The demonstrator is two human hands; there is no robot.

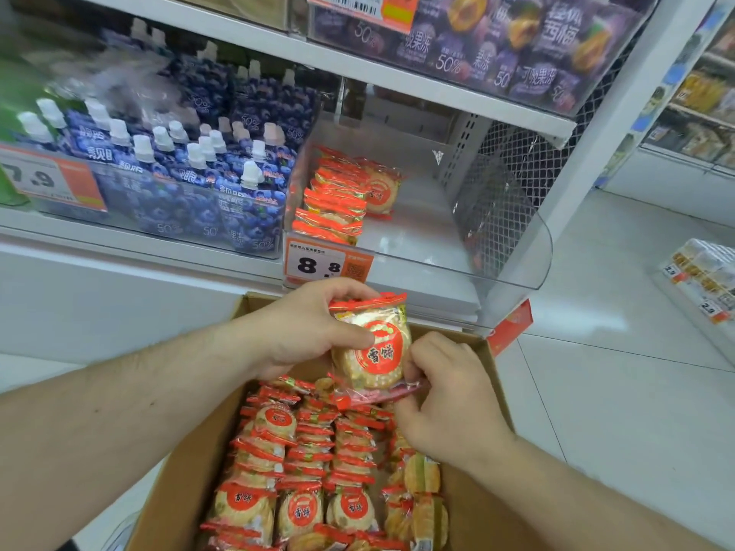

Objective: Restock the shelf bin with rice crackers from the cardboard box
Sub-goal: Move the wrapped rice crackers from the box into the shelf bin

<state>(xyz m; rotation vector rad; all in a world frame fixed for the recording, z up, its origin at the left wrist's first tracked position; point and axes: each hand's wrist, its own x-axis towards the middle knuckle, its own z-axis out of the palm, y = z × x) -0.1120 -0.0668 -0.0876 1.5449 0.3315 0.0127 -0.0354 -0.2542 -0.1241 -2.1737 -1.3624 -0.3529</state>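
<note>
Head camera view over a shop aisle: a person's left hand point(314, 328) grips a rice cracker packet point(372, 346) from its left side, fingers curled over the top edge and thumb across the front, holding it upright above the cardboard box point(191, 463). The right hand point(445, 399) pinches the packet's lower red seam with curled fingers. Below the hands, the open box holds rows of rice cracker packs point(318, 471), most standing on edge, with several lying face up toward the near end. On the shelf beyond, the clear plastic shelf bin point(513, 248) contains a single row of cracker packs point(338, 196) stacked along its left side, while the rest of its floor lies bare. An orange price tag point(328, 265) reading 8.8 hangs at the bin's front left. A neighbouring bin to the left is filled with blue spouted pouches point(191, 169) with white caps.
</note>
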